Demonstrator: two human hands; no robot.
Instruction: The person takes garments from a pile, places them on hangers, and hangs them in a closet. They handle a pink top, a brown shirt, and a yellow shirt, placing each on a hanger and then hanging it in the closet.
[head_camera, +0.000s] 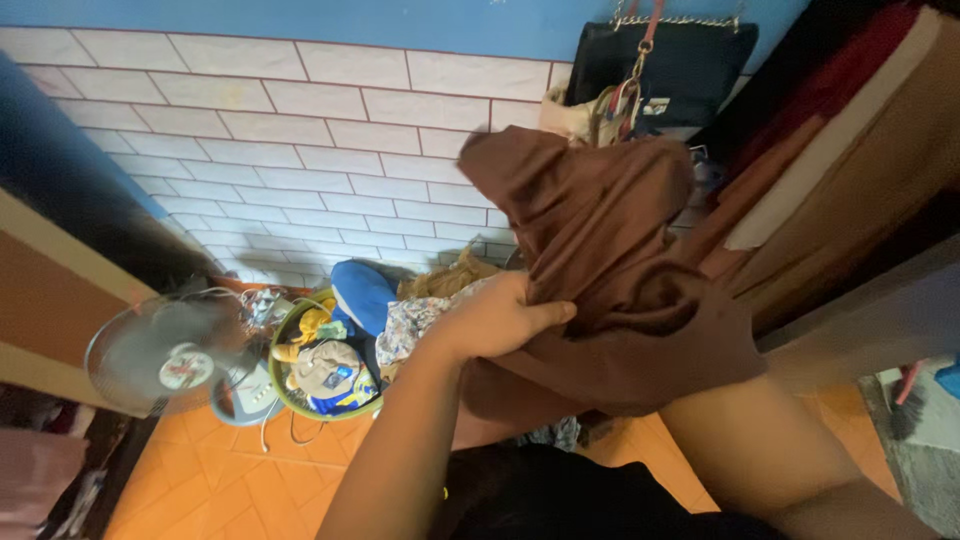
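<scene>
The left hand (500, 320) grips soft, crumpled brown cloth (610, 260), held up near the brick-pattern wall (300, 150); the right hand is hidden beneath it. The tiled floor (230, 480) is crowded by a round green basket (300, 400) and a fan (165, 355).

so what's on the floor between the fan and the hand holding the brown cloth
In the head view, a green basket heaped with clothes and a blue garment lie between the fan and the left hand gripping the brown cloth.

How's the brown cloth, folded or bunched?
Bunched: the brown cloth hangs in loose crumpled folds, gripped by the left hand; the right hand is hidden beneath it.
</scene>
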